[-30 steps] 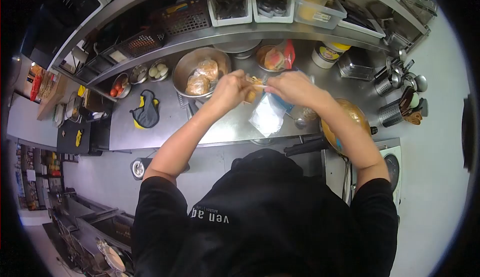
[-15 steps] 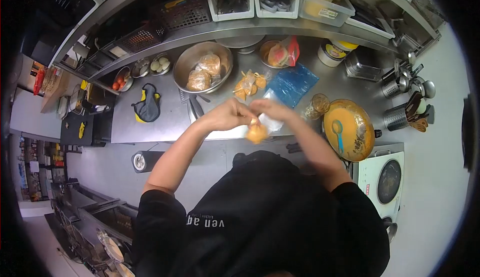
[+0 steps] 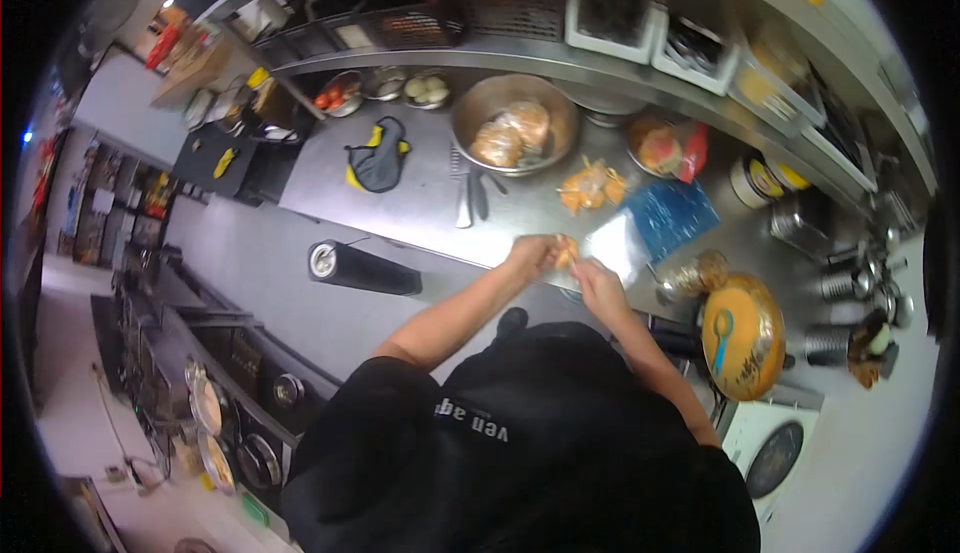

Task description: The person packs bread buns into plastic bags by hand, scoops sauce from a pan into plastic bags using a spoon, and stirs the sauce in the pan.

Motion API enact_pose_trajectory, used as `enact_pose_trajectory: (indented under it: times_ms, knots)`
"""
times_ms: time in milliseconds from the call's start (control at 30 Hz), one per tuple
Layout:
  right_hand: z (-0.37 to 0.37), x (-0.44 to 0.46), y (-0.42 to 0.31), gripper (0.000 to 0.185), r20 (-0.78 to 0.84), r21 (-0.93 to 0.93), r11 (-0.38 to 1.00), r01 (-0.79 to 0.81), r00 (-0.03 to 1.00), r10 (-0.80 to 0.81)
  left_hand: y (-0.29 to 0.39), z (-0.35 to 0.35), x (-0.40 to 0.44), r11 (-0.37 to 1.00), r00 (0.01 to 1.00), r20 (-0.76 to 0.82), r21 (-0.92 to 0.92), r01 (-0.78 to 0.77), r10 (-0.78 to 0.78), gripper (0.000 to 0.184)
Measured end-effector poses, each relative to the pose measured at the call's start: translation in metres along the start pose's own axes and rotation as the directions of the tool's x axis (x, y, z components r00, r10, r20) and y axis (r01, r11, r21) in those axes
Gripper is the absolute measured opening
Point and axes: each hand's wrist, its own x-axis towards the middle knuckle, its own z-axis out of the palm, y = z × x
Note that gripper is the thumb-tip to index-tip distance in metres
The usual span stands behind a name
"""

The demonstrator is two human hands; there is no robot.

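The left hand pinches a small orange pouch between thumb and fingers, while the right hand sets its fingertips at the pouch's lower end, where blur prevents telling whether they grip or only touch. The pouch is positioned between the two hands, above the front edge of the steel counter, just beside the clear plastic sheet. A blue bag adjoins that sheet; a cluster of orange pouches lies farther back, near the metal bowl.
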Motion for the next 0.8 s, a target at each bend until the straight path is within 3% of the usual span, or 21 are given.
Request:
enact_pose_trajectory:
  times_ms: [33, 100, 167, 200, 233, 267, 333, 367, 467, 533, 567, 600, 633, 667, 700, 767, 800]
  knots:
    - [0.005, -0.002, -0.002, 0.014, 0.023, -0.025, 0.999, 0.043, 0.999, -0.042, -0.006, 0.005, -0.003, 0.999, 0.999, -0.038, -0.021, -0.039, 0.038, 0.012]
    - [0.004, -0.001, -0.011, 0.013, 0.058, -0.075, 0.996, 0.052, 0.997, -0.048, -0.027, 0.004, 0.006, 0.897, 0.927, -0.018, 0.260, -0.356, 0.373, 0.012]
    - [0.003, 0.002, -0.006, 0.016, 0.023, 0.001, 0.999, 0.047, 0.999, -0.047, -0.026, 0.005, -0.010, 0.462, 0.662, 0.115, 0.628, -0.626, 0.741, 0.011]
    - [-0.002, 0.002, -0.005, 0.017, 0.128, 0.207, 0.951, -0.229, 0.970, 0.206, -0.021, 0.002, -0.019, 0.174, 0.579, 0.281, 0.776, -0.607, 0.765, 0.010]
    - [-0.010, 0.007, -0.005, 0.019, 0.282, 0.355, 0.787, -0.504, 0.861, 0.424, -0.013, 0.001, -0.028, -0.131, 0.526, 0.452, 0.833, -0.537, 0.721, 0.011]
    - [-0.016, 0.014, -0.004, 0.019, 0.292, 0.356, 0.794, -0.493, 0.866, 0.406, -0.007, 0.003, -0.033, -0.133, 0.521, 0.440, 0.842, -0.523, 0.731, 0.011]
    - [-0.027, 0.021, 0.001, 0.019, 0.363, 0.771, 0.304, -0.560, 0.778, 0.513, -0.003, 0.009, -0.044, -0.001, 0.371, 0.431, 0.654, -0.757, 0.823, 0.013]
    - [-0.025, 0.028, 0.018, 0.017, 0.389, 0.848, 0.092, -0.522, 0.730, 0.562, -0.005, 0.007, -0.051, 0.015, 0.380, 0.412, 0.662, -0.749, 0.828, 0.013]
    - [-0.009, 0.034, 0.023, 0.019, 0.392, 0.862, 0.044, -0.505, 0.719, 0.574, 0.003, 0.010, -0.042, -0.114, 0.414, 0.542, 0.696, -0.709, 0.732, 0.023]
    - [0.009, 0.038, 0.017, 0.025, 0.299, 0.789, 0.315, -0.528, 0.777, 0.553, -0.013, 0.011, -0.024, 0.061, 0.516, 0.288, 0.827, -0.558, 0.807, 0.040]
    - [0.015, 0.037, 0.022, 0.025, 0.296, 0.790, 0.318, -0.524, 0.780, 0.551, -0.018, 0.009, -0.016, 0.057, 0.512, 0.290, 0.827, -0.559, 0.809, 0.040]
    - [0.023, 0.035, 0.028, 0.028, 0.161, 0.605, 0.678, -0.418, 0.898, 0.410, -0.019, 0.008, -0.011, 0.172, 0.563, 0.226, 0.807, -0.565, 0.795, 0.044]
    - [0.034, 0.035, 0.037, 0.034, 0.085, 0.324, 0.921, -0.218, 0.976, 0.201, -0.018, 0.005, -0.004, 0.280, 0.610, 0.162, 0.777, -0.563, 0.776, 0.049]
    - [0.049, 0.035, 0.052, 0.035, 0.000, 0.305, 0.948, -0.093, 0.995, 0.097, -0.022, 0.001, 0.008, 0.271, 0.598, 0.156, 0.783, -0.560, 0.786, 0.049]
    - [0.053, 0.038, 0.053, 0.035, 0.005, 0.312, 0.947, -0.075, 0.997, 0.077, -0.029, -0.004, 0.020, 0.309, 0.608, 0.088, 0.798, -0.517, 0.789, 0.048]
    - [0.059, 0.046, 0.053, 0.037, -0.010, 0.114, 0.993, -0.040, 0.999, 0.041, -0.033, -0.009, 0.028, 0.343, 0.602, 0.011, 0.813, -0.470, 0.798, 0.047]
    - [0.062, 0.047, 0.052, 0.039, 0.002, -0.022, 0.999, 0.025, 1.000, -0.025, -0.032, -0.010, 0.028, 0.440, 0.647, -0.078, 0.794, -0.420, 0.758, 0.042]
